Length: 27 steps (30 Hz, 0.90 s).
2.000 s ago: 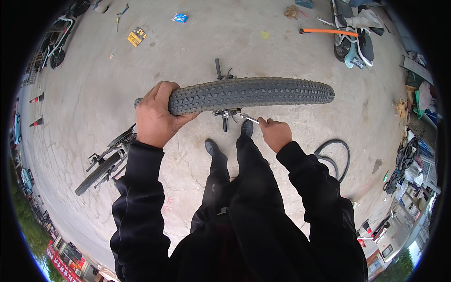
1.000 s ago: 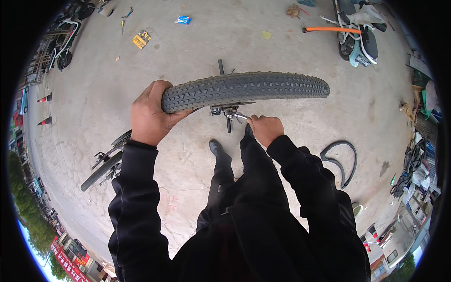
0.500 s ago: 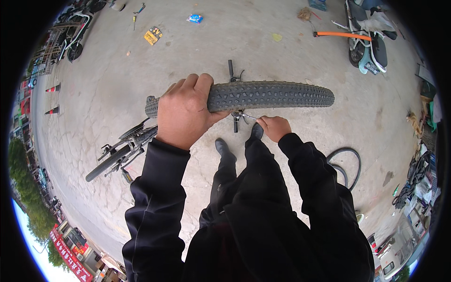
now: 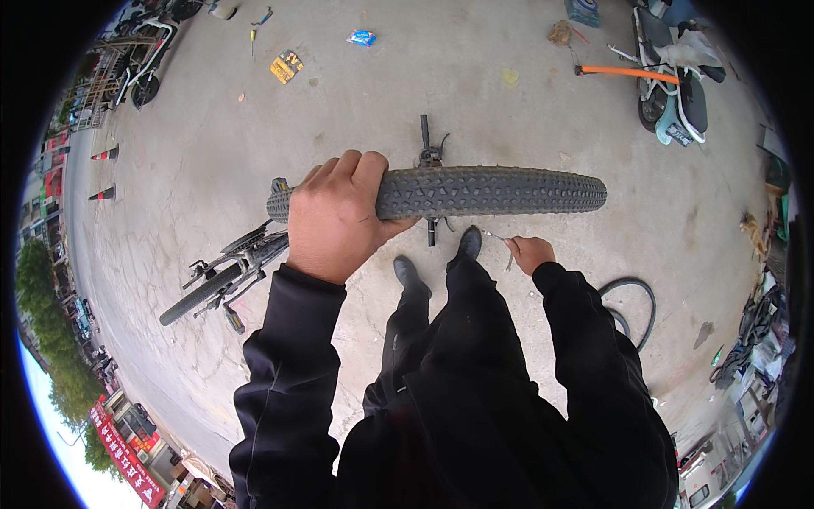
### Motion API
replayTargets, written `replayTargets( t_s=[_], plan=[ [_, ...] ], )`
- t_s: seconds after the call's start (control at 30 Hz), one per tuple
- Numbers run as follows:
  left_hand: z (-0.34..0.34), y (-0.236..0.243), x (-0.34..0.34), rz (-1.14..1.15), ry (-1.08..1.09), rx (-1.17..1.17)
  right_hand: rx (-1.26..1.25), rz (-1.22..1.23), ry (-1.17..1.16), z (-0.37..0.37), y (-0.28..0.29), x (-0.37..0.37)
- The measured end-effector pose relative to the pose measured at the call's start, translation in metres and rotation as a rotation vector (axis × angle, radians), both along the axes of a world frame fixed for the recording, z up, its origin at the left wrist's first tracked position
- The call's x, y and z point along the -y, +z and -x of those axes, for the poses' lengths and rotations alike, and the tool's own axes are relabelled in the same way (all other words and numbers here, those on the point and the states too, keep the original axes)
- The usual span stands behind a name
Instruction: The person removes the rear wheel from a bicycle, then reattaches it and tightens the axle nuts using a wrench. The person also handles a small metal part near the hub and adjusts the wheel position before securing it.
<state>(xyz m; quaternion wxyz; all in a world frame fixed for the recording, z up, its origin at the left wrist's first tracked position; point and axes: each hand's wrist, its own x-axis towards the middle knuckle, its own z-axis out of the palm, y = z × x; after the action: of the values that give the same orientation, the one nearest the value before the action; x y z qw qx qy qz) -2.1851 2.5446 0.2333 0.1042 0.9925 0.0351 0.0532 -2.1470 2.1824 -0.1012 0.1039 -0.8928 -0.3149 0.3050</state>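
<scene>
A knobby black bicycle tyre [image 4: 500, 192] on a wheel crosses the middle of the view. My left hand [image 4: 339, 212] grips it from above, fingers and thumb wrapped over the tread. Lower right, apart from the wheel, my right hand [image 4: 534, 253] is closed around a slim silver tool [image 4: 495, 237], whose exact kind is too small to tell. Below the tyre, the handlebar [image 4: 426, 131] sticks out on both sides. The bicycle's rear wheel [image 4: 197, 297] and a pedal [image 4: 235, 320] show at left. The front hub is hidden under the tyre.
A black rubber loop [image 4: 651, 310] lies right of my right forearm. On the far concrete are a yellow card package [image 4: 287, 66], a blue packet [image 4: 362, 38] and a screwdriver [image 4: 253, 41]. An orange bar [image 4: 627, 73] reaches toward a parked scooter [image 4: 694, 106]. Traffic cones [image 4: 105, 154] stand at left.
My right hand, with the silver tool, has drawn away from the wheel's centre, rightward and nearer to me. My left hand keeps its grip; the whole view has shifted slightly.
</scene>
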Motion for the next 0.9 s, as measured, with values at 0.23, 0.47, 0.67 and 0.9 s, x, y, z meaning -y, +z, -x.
replayTargets(
  t_s=[0.23,0.47,0.67,0.9],
  plan=[
    [-0.003,0.001,0.001,0.009,-0.021,0.020,0.143,-0.314,-0.011,0.007,0.067,-0.069],
    [-0.004,0.003,0.002,-0.002,-0.033,0.020,0.173,-0.301,0.057,-0.001,0.063,-0.094],
    [-0.005,0.001,0.000,-0.002,-0.011,0.007,0.034,0.077,0.021,-0.022,0.042,-0.020],
    [-0.003,-0.002,-0.001,0.018,-0.012,0.047,0.187,-0.314,0.021,0.007,0.075,-0.080]
  ],
)
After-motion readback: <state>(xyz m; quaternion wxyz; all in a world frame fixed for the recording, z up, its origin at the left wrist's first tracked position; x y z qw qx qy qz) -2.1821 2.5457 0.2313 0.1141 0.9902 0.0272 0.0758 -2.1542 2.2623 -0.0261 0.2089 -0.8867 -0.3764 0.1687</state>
